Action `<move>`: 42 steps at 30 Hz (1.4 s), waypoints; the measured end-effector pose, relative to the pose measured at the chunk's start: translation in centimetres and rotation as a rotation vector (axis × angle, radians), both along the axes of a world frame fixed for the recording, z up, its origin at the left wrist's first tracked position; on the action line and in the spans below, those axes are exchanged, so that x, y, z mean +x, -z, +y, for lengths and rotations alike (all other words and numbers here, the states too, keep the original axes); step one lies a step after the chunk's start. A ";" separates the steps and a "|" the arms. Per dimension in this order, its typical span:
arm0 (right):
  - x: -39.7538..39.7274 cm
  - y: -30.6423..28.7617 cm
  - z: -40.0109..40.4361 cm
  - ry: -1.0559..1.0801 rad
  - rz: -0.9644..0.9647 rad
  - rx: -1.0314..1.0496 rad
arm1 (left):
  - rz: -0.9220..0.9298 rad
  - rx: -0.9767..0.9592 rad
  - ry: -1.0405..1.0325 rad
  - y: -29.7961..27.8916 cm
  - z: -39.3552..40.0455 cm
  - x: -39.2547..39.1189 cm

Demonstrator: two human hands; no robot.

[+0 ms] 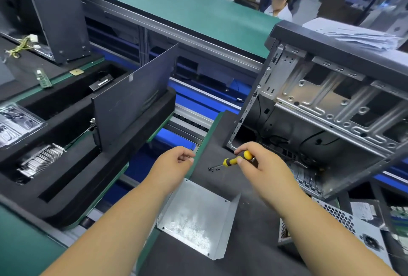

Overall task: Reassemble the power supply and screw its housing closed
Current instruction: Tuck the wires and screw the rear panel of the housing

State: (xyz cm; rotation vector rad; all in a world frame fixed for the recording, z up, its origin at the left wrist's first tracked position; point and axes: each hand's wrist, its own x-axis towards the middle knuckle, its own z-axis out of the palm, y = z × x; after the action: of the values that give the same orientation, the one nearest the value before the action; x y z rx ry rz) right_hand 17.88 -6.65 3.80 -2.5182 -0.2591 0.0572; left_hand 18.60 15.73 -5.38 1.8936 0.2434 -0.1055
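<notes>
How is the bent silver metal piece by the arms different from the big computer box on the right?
The metal cover is a bare bent sheet lying low on the dark mat; the computer case is a large frame standing tilted on it. The cover is plain, with only small corner holes; the case has many stamped holes, ribs and black cables inside. The cover holds nothing; the case has parts fitted. Both are open, silver-grey metal.

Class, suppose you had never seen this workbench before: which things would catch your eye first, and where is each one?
First, the yellow-handled screwdriver, gripped in the right hand at the centre, its tip by a few small dark screws on the black mat. Next, the bent metal cover lying open between the forearms. Then the open computer case, tilted at the right.
</notes>
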 end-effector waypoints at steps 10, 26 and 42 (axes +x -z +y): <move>-3.6 -5.3 -4.6 0.005 -0.152 0.337 | -0.042 -0.074 0.027 -5.4 -5.8 -2.8; -12.2 -8.6 -15.9 0.003 -0.198 0.466 | 0.135 -0.789 -0.040 -8.7 -18.2 -10.4; -15.9 -10.6 -21.7 -0.077 -0.263 0.516 | 0.072 -0.944 -0.059 -11.6 -23.8 -15.4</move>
State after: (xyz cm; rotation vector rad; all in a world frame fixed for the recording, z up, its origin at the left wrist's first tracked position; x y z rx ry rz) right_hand 2.00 -28.36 14.39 -1.9968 -0.4178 -0.2777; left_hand 3.19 -8.04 6.25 0.9447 0.2394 -0.2066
